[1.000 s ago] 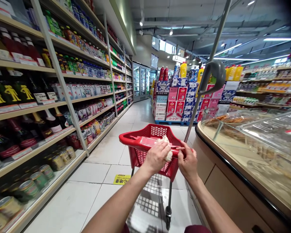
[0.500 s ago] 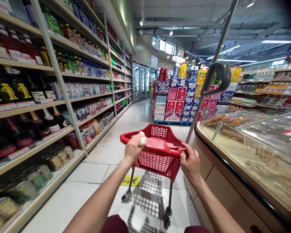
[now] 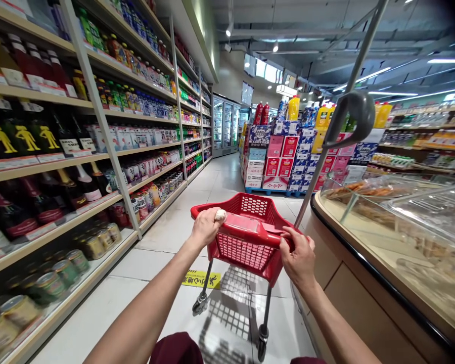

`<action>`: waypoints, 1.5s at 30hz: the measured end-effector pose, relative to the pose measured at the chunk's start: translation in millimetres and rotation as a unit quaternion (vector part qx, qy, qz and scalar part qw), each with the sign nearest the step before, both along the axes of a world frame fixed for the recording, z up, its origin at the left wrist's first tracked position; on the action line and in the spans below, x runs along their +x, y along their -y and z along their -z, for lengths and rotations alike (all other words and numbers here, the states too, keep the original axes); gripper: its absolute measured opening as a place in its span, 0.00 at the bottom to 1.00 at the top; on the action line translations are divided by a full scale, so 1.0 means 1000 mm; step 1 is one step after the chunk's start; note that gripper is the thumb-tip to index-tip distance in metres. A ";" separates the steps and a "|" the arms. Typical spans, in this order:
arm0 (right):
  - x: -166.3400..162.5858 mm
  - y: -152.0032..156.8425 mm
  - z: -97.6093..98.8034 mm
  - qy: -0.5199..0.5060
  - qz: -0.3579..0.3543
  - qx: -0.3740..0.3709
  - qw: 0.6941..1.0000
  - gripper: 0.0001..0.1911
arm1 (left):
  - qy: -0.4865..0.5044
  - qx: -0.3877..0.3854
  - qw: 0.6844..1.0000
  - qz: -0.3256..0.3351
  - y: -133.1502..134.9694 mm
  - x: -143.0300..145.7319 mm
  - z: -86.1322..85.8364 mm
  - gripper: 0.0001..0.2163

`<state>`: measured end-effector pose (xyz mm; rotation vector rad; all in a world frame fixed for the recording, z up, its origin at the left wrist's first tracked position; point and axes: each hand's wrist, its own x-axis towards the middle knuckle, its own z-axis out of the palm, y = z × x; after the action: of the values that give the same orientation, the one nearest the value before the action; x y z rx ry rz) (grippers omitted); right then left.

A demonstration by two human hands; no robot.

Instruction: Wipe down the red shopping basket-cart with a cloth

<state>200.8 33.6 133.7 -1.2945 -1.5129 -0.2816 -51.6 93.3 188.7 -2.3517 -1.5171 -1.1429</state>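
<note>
White crumpled cloth (image 3: 220, 215), gripped in the left hand (image 3: 205, 226), now sits at the red plastic cart handle's (image 3: 246, 233) left end, its middle newly exposed, while the right hand (image 3: 298, 252) curls round its right end.

Supermarket, drink shelves (image 3: 45, 168), red shopping cart (image 3: 242, 232)

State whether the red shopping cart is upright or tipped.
Upright. The red shopping cart has its basket opening upward and its two visible wheels down on the tiled floor.
</note>
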 end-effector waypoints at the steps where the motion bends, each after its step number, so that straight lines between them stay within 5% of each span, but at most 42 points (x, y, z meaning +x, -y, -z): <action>1: 0.002 -0.001 0.001 0.020 0.005 0.005 1.000 0.15 | -0.004 0.003 1.000 0.004 0.002 -0.002 0.000 0.08; 10: 0.034 -0.024 0.004 0.065 0.105 -0.012 0.992 0.20 | -0.064 0.049 0.997 0.020 0.045 0.047 0.002 0.10; 17: 0.008 -0.020 0.005 0.075 -0.007 0.014 0.997 0.18 | -0.112 0.061 0.986 0.106 0.070 0.090 0.002 0.08; 24: 0.038 -0.009 0.005 0.021 0.015 -0.020 0.999 0.18 | 0.079 -0.096 0.986 0.112 0.070 0.073 0.007 0.06; 28: 0.028 0.008 0.011 -0.009 -0.108 0.033 0.994 0.16 | 0.085 -0.039 0.978 0.188 0.079 0.110 0.015 0.08; 31: 0.042 0.015 0.013 -0.046 -0.134 0.059 0.988 0.16 | 0.015 0.032 0.966 0.256 0.079 0.126 0.026 0.10; 33: 0.059 0.020 0.012 -0.050 -0.117 0.040 0.991 0.17 | -0.017 0.060 0.965 0.255 0.070 0.116 0.038 0.11; 38: 0.064 0.036 0.007 0.023 -0.044 -0.019 0.999 0.17 | 0.052 0.072 0.990 0.110 0.047 0.087 0.075 0.12; 43: 0.061 0.035 0.007 0.127 0.053 -0.022 0.990 0.14 | 0.010 0.121 0.970 0.211 0.054 0.110 0.086 0.14; 45: 0.071 0.031 0.007 0.153 0.075 -0.038 0.985 0.14 | -0.007 0.132 0.971 0.201 0.050 0.099 0.091 0.14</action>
<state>271.4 2.6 127.1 -1.4802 -1.6966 -0.5461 47.9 43.4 97.3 -2.5298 -0.8325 -1.3066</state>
